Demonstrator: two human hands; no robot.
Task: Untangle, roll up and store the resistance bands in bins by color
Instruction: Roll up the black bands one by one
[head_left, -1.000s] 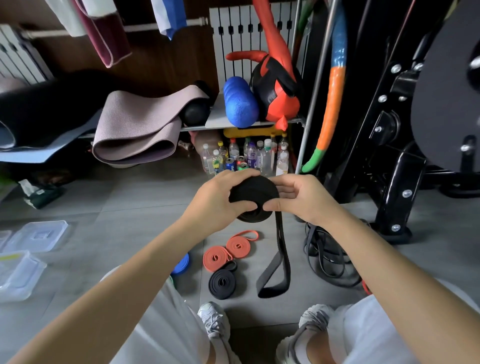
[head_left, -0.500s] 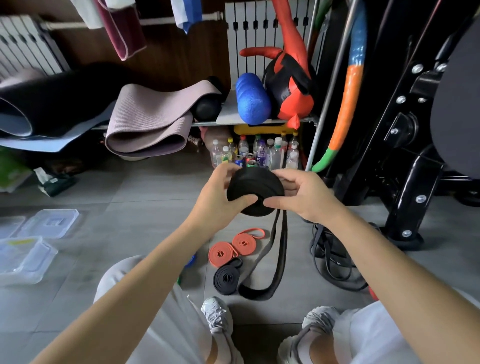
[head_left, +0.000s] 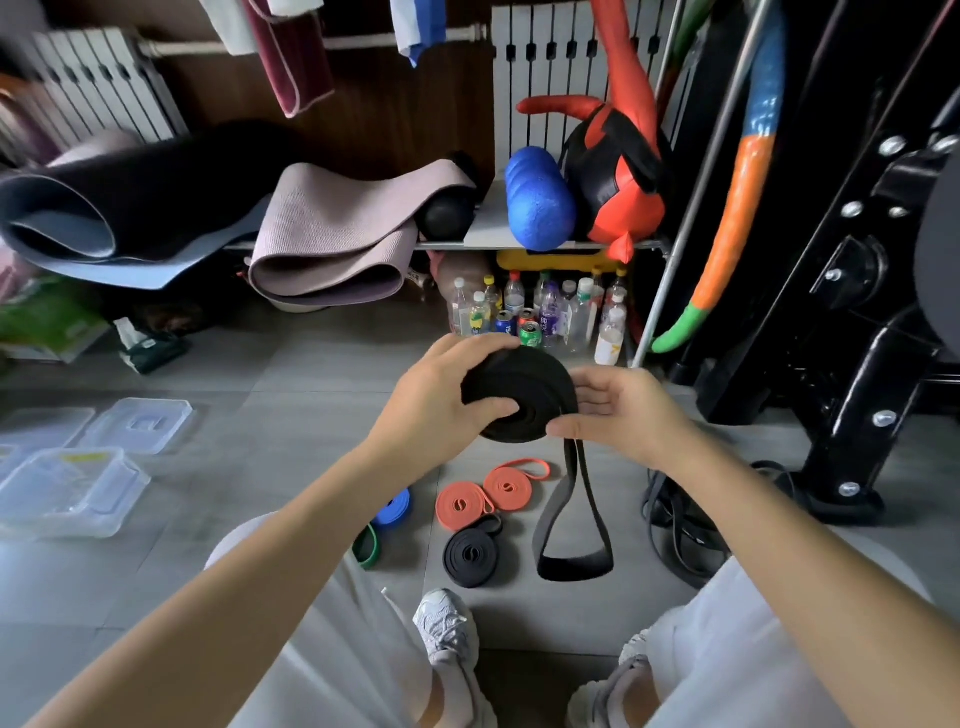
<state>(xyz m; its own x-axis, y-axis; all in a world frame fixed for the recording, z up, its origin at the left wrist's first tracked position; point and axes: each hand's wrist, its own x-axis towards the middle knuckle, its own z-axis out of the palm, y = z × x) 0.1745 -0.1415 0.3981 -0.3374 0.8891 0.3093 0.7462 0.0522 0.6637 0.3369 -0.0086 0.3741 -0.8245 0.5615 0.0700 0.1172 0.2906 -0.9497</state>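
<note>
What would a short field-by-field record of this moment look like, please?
left hand: grips the black band roll, thumb across its face
right hand: holds the roll's right edge between thumb and fingers
unrolled tail: a loop hanging below the roll
rolled on floor: two orange bands, one small black band
partly hidden: blue band, green band
bins: clear bins on the floor, left side

Soft, even, moderate light. Far left of the black band roll (head_left: 519, 387), the radiator (head_left: 98, 88) is blurred. Right of it, glare spots mark the black machine frame (head_left: 852, 415). Edges bow, wide-angle.
</note>
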